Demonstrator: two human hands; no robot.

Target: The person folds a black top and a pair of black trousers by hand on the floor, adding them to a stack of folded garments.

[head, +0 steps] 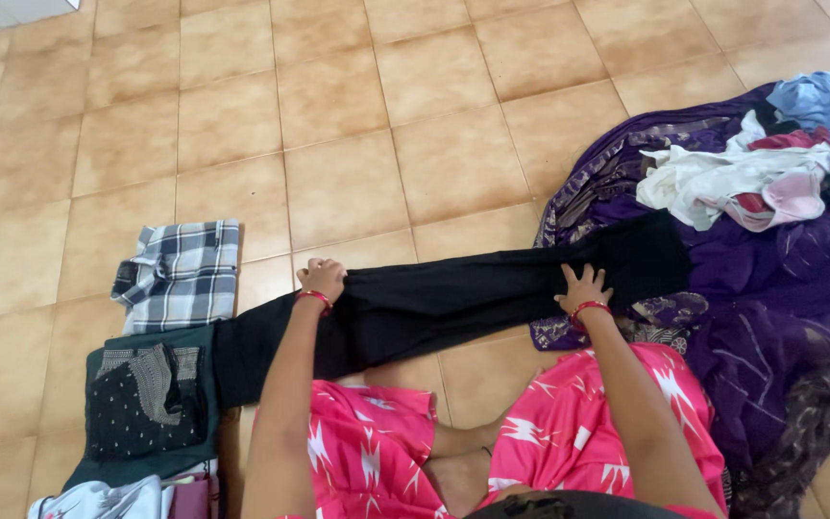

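On black garment (453, 298) (floor): hands (324, 277).

Your arms are bare – a red bangle (314, 297) circles each wrist – above bright pink, white-patterned clothing (569, 432).

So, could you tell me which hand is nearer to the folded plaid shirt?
Left. The left hand rests on the black garment just right of the plaid shirt; the right hand presses the garment far beyond.

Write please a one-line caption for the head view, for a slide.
Both hands, left hand and right hand, press flat on a long black garment on the tiled floor, beside folded clothes.
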